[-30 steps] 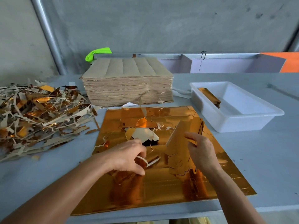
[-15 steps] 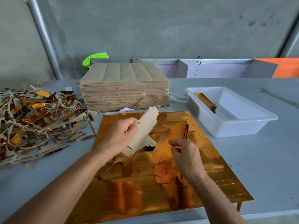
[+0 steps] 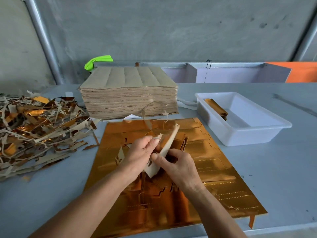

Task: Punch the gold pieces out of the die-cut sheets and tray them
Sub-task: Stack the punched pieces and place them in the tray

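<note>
A gold die-cut sheet [image 3: 209, 162] lies flat in front of me, with perforated outlines across its right half. Above its middle, my left hand [image 3: 139, 155] and my right hand [image 3: 180, 167] meet on a punched-out piece [image 3: 169, 146], which is held on edge with its beige back showing. Behind it my right hand also holds a small stack of gold pieces [image 3: 180, 143]. A thin scrap strip [image 3: 147, 115] curls up from the sheet's far edge. The white tray [image 3: 257, 134] at the right holds a stack of gold pieces [image 3: 217, 108] along its left wall.
A tall stack of beige-backed sheets [image 3: 128, 93] stands behind the gold sheet. A heap of scrap strips [image 3: 34, 131] covers the table's left side. A green object [image 3: 97, 61] lies behind the stack. Grey dividers [image 3: 223, 73] line the back edge.
My left hand lifted a piece off the sheet, raised it, then brought it over to my right hand. Both hands now meet on it above the sheet's middle.
</note>
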The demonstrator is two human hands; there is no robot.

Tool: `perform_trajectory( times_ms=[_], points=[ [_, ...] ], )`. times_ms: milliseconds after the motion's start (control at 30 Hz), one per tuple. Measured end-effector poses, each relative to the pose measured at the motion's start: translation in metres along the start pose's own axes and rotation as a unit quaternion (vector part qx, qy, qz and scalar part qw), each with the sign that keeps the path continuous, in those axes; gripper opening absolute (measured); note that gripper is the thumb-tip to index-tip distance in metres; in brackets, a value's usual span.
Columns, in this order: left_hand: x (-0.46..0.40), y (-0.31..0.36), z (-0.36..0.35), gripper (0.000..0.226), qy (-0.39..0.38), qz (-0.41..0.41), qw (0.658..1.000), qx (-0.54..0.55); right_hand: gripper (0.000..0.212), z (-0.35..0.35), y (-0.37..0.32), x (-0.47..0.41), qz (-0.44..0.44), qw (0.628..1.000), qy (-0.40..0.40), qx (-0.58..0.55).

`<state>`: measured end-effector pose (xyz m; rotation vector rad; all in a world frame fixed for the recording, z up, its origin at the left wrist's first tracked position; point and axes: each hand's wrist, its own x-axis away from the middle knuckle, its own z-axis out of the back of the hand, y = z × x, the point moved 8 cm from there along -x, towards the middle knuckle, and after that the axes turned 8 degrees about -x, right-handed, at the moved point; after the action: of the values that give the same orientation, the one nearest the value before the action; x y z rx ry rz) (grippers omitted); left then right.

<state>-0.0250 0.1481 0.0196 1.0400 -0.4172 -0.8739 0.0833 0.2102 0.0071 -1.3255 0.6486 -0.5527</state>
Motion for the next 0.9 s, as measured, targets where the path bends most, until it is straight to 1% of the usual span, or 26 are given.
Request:
perform_trajectory(
  times_ms=[67, 133, 200, 300, 367, 400, 433, 500, 567, 633, 667, 700, 767, 800, 833, 900],
  points=[
    [-0.001, -0.008, -0.003, 0.032, -0.024, 0.040, 0.998, 0.035, 0.032, 0.002, 0.002, 0.000, -0.014, 1.000, 0.007, -0.023],
    [-0.001, -0.011, -0.006, 0.031, -0.049, 0.053, 0.994, 0.076, 0.024, 0.005, 0.006, -0.001, -0.032, 0.999, 0.021, -0.028],
    [-0.001, -0.011, -0.008, 0.029, -0.063, 0.057, 0.991, 0.107, 0.018, 0.005, 0.012, -0.001, -0.056, 0.998, 0.018, -0.035],
    [-0.002, -0.010, -0.003, 0.025, -0.032, 0.063, 0.986, 0.150, 0.015, 0.007, 0.024, -0.001, -0.115, 0.989, 0.010, -0.092],
    [-0.003, -0.008, 0.003, 0.026, -0.020, 0.055, 0.981, 0.186, 0.024, 0.014, 0.030, -0.002, -0.125, 0.990, 0.031, -0.058],
    [-0.003, -0.007, 0.004, 0.026, -0.026, 0.045, 0.982, 0.183, 0.026, 0.018, 0.031, -0.002, -0.126, 0.990, 0.046, -0.044],
    [-0.002, -0.005, 0.003, 0.026, -0.040, 0.033, 0.985, 0.162, 0.025, 0.020, 0.033, -0.001, -0.129, 0.989, 0.056, -0.056],
    [0.001, -0.004, -0.006, 0.025, -0.068, 0.017, 0.991, 0.113, 0.029, 0.017, 0.031, 0.001, -0.134, 0.985, 0.040, -0.105],
    [0.003, -0.006, -0.013, 0.026, -0.076, 0.021, 0.993, 0.094, 0.036, 0.013, 0.026, 0.002, -0.132, 0.983, 0.025, -0.123],
    [0.004, -0.007, -0.019, 0.027, -0.088, 0.021, 0.991, 0.097, 0.028, 0.013, 0.029, 0.000, -0.143, 0.981, 0.037, -0.125],
    [0.006, -0.006, -0.023, 0.028, -0.107, 0.018, 0.988, 0.106, 0.023, 0.014, 0.033, -0.001, -0.162, 0.978, 0.049, -0.125],
    [0.009, -0.004, -0.029, 0.028, -0.135, 0.015, 0.984, 0.115, 0.018, 0.014, 0.037, -0.001, -0.179, 0.976, 0.062, -0.109],
    [0.016, -0.003, -0.039, 0.029, -0.182, 0.016, 0.973, 0.141, 0.014, 0.015, 0.045, -0.003, -0.196, 0.977, 0.074, -0.036],
    [0.017, -0.003, -0.040, 0.029, -0.184, 0.024, 0.969, 0.162, 0.014, 0.016, 0.046, -0.003, -0.193, 0.978, 0.082, -0.012],
    [0.015, -0.005, -0.037, 0.028, -0.167, 0.038, 0.968, 0.184, 0.015, 0.019, 0.047, -0.003, -0.190, 0.977, 0.095, -0.004],
    [0.006, -0.011, -0.017, 0.026, -0.097, 0.059, 0.974, 0.195, 0.017, 0.028, 0.050, -0.002, -0.190, 0.975, 0.116, -0.011]
  ],
)
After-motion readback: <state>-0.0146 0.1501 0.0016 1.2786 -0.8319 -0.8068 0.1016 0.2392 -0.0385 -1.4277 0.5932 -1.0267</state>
